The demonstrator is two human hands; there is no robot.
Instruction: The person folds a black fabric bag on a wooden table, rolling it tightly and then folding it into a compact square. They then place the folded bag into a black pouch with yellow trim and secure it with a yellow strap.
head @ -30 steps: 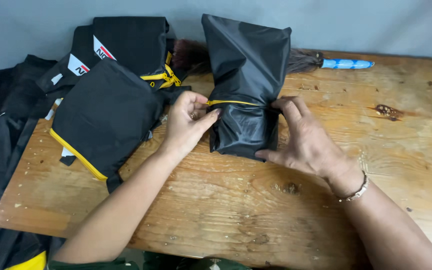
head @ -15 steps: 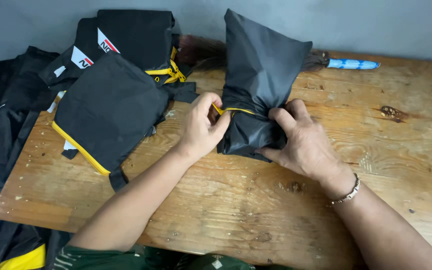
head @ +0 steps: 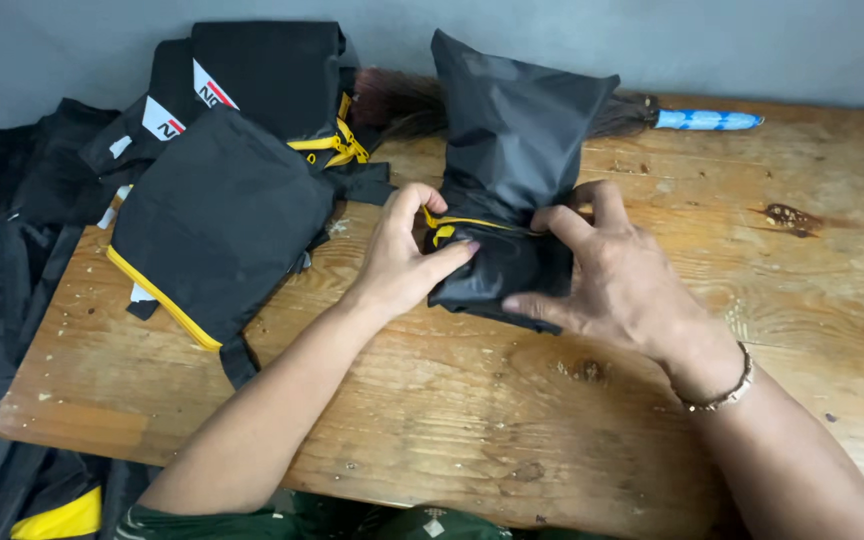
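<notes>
- Black, crinkly fabric pouch with a yellow zip [head: 512, 190] stands mid-table in the head view, its long axis running from 6 to 12 o'clock, loose end up.
- Left hand [head: 407, 255] pinches the yellow zip at the pouch's 9 o'clock edge, its grip clamped on it.
- Right hand [head: 612, 275] wraps the lower pouch from 3 o'clock, fingers pressed shut against the fabric; both hands are equally near.
- Worn wooden table [head: 772, 300] carries a pile of black zipped bags with yellow trim [head: 222, 200] at 9 o'clock, and a blue-handled brush [head: 702, 120] behind.
</notes>
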